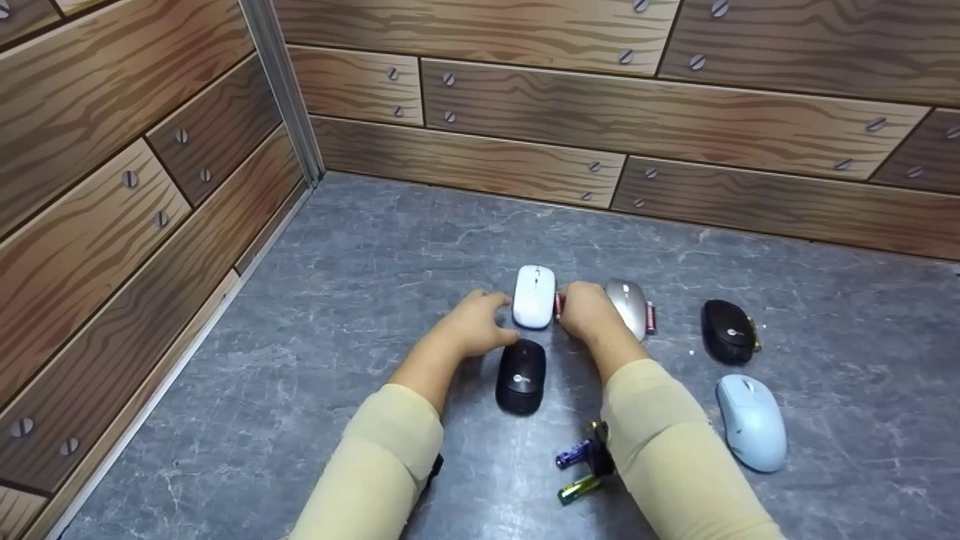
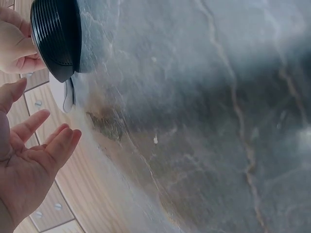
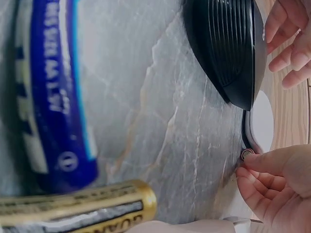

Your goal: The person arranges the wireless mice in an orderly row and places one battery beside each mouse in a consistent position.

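A white computer mouse (image 1: 535, 296) lies on the grey marbled surface between the two hands. My right hand (image 1: 589, 311) pinches a small red battery (image 1: 558, 306) at the mouse's right side; the right wrist view shows the battery's round end (image 3: 247, 154) by the thumb tip. On the other side, my left hand (image 1: 476, 322) has its fingers spread and loosely bent, holding nothing. Its thumb is close to the front end of a black mouse (image 1: 521, 377), and whether they touch I cannot tell. A silver mouse (image 1: 628, 304) sits just right of my right hand, partly hidden by it.
Another red battery (image 1: 650, 318) lies beside the silver mouse. Farther right are a second black mouse (image 1: 727, 332) with a gold battery (image 1: 754, 334) and a light blue mouse (image 1: 751, 422). Blue (image 1: 574, 454) and green-gold (image 1: 579, 490) batteries lie by the right forearm. Wood-patterned walls (image 1: 525, 90) border the surface.
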Demonstrator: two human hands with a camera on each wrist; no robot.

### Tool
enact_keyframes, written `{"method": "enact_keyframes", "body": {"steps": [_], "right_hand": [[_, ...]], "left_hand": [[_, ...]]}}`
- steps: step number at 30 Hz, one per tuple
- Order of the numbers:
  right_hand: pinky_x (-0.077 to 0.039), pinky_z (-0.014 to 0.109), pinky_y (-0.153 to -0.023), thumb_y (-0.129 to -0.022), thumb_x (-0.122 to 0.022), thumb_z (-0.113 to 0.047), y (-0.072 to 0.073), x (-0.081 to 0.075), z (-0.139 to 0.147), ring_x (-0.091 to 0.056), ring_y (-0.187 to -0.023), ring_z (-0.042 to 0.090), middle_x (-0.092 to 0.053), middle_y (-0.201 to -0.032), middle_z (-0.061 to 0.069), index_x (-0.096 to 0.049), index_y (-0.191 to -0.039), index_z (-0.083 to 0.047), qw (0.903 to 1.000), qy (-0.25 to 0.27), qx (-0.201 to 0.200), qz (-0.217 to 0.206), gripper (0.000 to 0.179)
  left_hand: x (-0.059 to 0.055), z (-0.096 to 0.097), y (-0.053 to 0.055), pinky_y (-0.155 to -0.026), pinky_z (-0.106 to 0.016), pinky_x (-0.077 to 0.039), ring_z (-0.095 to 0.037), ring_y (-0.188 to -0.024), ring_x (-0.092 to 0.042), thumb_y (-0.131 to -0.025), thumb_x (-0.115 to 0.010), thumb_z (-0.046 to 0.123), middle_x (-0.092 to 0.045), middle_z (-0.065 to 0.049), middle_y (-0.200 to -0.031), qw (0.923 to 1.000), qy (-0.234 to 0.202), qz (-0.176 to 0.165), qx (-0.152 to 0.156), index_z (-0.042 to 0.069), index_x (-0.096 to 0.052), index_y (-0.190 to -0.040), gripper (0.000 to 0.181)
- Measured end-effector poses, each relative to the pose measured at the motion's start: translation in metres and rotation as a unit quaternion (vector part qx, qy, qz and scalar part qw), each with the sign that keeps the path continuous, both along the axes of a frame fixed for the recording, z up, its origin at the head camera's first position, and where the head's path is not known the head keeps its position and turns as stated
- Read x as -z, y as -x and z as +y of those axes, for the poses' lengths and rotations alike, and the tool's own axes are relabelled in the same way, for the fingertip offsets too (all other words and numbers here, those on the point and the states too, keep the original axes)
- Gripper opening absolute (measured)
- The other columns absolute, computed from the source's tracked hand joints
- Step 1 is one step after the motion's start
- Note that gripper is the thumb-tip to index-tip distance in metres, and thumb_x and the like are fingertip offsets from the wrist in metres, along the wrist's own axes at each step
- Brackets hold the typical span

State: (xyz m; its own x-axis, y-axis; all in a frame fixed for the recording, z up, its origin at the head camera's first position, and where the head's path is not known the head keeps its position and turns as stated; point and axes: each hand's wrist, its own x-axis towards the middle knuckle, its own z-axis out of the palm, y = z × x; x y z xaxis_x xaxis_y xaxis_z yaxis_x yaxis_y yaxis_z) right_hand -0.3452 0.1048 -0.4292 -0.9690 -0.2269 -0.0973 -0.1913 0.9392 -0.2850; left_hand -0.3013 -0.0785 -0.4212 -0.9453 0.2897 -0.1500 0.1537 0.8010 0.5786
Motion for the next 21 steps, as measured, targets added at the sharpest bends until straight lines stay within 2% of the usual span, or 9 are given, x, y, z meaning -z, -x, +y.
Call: {"method": "enact_keyframes", "body": {"steps": [6,14,18,21], "right_hand": [[-0.047,0.045,-0.072,-0.073,-0.06,-0.006,0.0006,0.0007,0.004,-0.058,-0.074,0.031,-0.064,-0.073,0.012,-0.05,-0.055,-0.011,0.9996,0.022,0.006,0.016,0.02],[-0.047,0.045,-0.074,-0.079,-0.062,-0.012,0.0031,0.0012,0.0043,-0.058,-0.076,0.032,-0.064,-0.076,0.014,-0.053,-0.06,-0.008,0.9997,0.019,0.012,0.009,0.021],[-0.047,0.046,-0.077,-0.081,-0.062,-0.014,0.0039,0.002,0.0035,-0.06,-0.083,0.032,-0.066,-0.082,0.015,-0.061,-0.068,-0.006,0.9998,0.019,0.01,0.003,0.015],[-0.047,0.044,-0.075,-0.082,-0.063,-0.015,0.004,0.0027,0.0029,-0.059,-0.08,0.031,-0.065,-0.079,0.013,-0.06,-0.068,-0.007,0.9998,0.021,0.005,0.003,0.017]], "left_hand": [[-0.0011,0.0028,0.0001,-0.101,-0.04,-0.035,-0.029,-0.118,-0.044,-0.08,-0.068,0.03,-0.043,-0.018,-0.13,1.0,-0.005,0.0,0.002,0.008,-0.049,-0.129,0.057],[0.0009,0.0035,-0.0002,-0.105,-0.042,-0.03,-0.031,-0.125,-0.038,-0.08,-0.068,0.03,-0.04,-0.021,-0.135,1.0,-0.002,-0.004,0.001,0.008,-0.05,-0.129,0.057],[0.0017,0.0032,0.0003,-0.104,-0.042,-0.031,-0.031,-0.124,-0.04,-0.08,-0.067,0.031,-0.041,-0.02,-0.135,1.0,0.003,-0.006,0.003,0.009,-0.05,-0.129,0.057],[0.0021,0.0018,0.0007,-0.103,-0.041,-0.032,-0.031,-0.122,-0.041,-0.08,-0.067,0.031,-0.042,-0.02,-0.133,1.0,0.002,-0.003,0.004,0.008,-0.05,-0.129,0.057]]}}
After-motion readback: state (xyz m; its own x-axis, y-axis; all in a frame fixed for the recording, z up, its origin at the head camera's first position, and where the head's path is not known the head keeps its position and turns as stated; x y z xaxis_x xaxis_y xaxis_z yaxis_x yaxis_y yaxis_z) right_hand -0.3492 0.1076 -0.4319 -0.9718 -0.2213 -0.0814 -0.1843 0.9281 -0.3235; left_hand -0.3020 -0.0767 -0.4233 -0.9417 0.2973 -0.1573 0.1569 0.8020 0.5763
